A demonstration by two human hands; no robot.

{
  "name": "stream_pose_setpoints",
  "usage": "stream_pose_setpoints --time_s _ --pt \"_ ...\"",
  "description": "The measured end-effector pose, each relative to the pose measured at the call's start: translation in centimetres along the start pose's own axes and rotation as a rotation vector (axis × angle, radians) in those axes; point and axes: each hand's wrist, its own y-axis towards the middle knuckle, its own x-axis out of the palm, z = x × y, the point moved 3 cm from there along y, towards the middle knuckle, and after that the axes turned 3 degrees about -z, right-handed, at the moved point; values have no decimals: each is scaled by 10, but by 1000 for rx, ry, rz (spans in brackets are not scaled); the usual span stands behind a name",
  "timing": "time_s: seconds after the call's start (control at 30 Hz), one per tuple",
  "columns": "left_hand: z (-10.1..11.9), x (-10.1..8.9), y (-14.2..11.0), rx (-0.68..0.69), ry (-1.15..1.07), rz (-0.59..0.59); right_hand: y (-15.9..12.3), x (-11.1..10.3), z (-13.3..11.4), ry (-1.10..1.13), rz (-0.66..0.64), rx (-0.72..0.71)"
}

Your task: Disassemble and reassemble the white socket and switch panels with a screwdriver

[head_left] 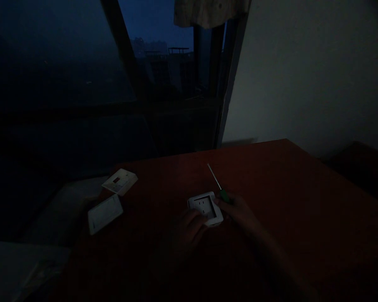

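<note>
While the room was really dark, you could still make out a white wall socket [206, 208] sitting on the reddish counter [302, 201], near the middle of it. The left hand [189, 228] was curled around the socket's near-left corner, fingers touching its edge. The right hand [237, 209] was up against the socket's right side, closed around a green-handled screwdriver [219, 186] whose thin metal shaft stuck up and away from the person. Honestly couldn't tell exactly how the fingers sat on the handle, too murky. Off to the left, well apart from the hands, two more white plates lay at the counter's edge: one boxy switch [119, 181] farther back and a flat cover plate [105, 213] just in front of it.
</note>
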Motion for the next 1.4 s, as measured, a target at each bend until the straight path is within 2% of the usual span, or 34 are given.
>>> stream_pose_setpoints --time_s 0.17,0.4,0.6,0.83,1.13,1.4 --pt "-2 -1 -1 -19 -53 8 1 1 4 -6 -12 -2" --pt "-25 -14 -2 -227 -142 126 2 1 4 -36 1 -24" --pt "-34 -10 -3 -351 -262 39 2 0 4 -70 -9 -34" --pt "-31 -5 -4 -398 -311 -25 3 -1 1 -142 11 -55" --pt "-33 -1 -5 -364 -304 -73 3 1 2 -225 45 -80" --pt "-32 -1 -4 -368 -306 -72 5 0 7 -321 88 -149"
